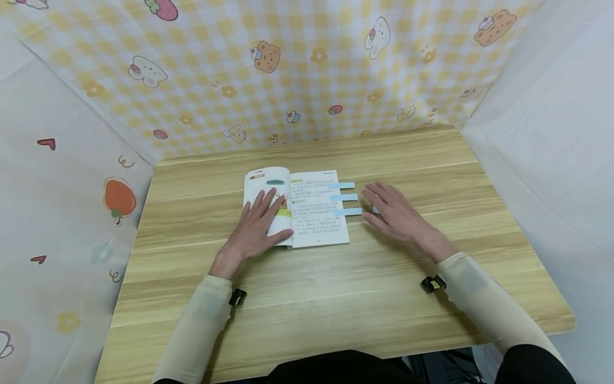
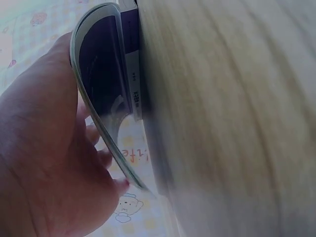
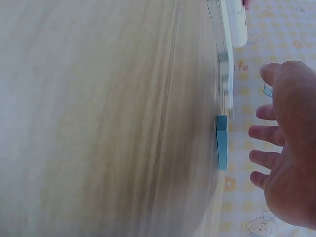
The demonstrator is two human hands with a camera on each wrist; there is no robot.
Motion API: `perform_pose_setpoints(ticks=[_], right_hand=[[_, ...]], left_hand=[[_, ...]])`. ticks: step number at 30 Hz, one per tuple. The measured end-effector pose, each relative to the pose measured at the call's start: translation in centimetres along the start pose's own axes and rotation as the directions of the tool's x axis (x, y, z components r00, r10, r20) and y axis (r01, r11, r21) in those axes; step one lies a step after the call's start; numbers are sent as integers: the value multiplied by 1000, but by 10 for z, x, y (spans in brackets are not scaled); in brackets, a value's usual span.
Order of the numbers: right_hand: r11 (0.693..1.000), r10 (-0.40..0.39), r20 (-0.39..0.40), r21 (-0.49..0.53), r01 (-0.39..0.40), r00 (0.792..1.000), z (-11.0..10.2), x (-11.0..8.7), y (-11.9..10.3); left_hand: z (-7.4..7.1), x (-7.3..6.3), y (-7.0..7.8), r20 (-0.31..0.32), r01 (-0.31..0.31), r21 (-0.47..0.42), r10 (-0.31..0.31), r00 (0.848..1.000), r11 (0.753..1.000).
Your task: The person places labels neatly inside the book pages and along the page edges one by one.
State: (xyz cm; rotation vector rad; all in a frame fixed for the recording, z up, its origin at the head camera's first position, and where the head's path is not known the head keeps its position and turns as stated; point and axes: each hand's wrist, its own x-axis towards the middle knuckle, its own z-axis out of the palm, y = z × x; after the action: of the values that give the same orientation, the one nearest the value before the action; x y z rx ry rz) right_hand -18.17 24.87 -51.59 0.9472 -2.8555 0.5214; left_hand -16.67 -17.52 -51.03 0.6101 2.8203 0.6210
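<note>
An open book (image 1: pixel 316 234) lies on the table, with a picture on its left page and printed text on the right. My left hand (image 1: pixel 251 229) rests spread on the left page, its fingers straight. In the left wrist view that page side bows up beneath the hand (image 2: pixel 54 153). Three light-blue sticky strips (image 1: pixel 344 197) stick out past the book's right edge. Just right of them my right hand (image 1: pixel 395 213) hovers with relaxed fingers, holding nothing. A small blue block (image 3: pixel 222 143), perhaps a pad of strips, sits on the table below it, mostly hidden in the head view.
The wooden table (image 1: pixel 307 314) extends around the book to all sides. A yellow checked cloth (image 1: pixel 307 69) hangs behind its back edge. White cloth (image 1: pixel 62 213) hangs at the left, and a plain white sheet (image 1: pixel 547 160) at the right.
</note>
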Motion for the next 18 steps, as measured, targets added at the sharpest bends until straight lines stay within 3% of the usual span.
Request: perform_pose_setpoints(ticks=[18], right_hand=[[999, -28, 17, 34, 27, 999, 1, 16, -9]], left_hand=[[-6, -7, -2, -102, -14, 31, 17, 995, 999]])
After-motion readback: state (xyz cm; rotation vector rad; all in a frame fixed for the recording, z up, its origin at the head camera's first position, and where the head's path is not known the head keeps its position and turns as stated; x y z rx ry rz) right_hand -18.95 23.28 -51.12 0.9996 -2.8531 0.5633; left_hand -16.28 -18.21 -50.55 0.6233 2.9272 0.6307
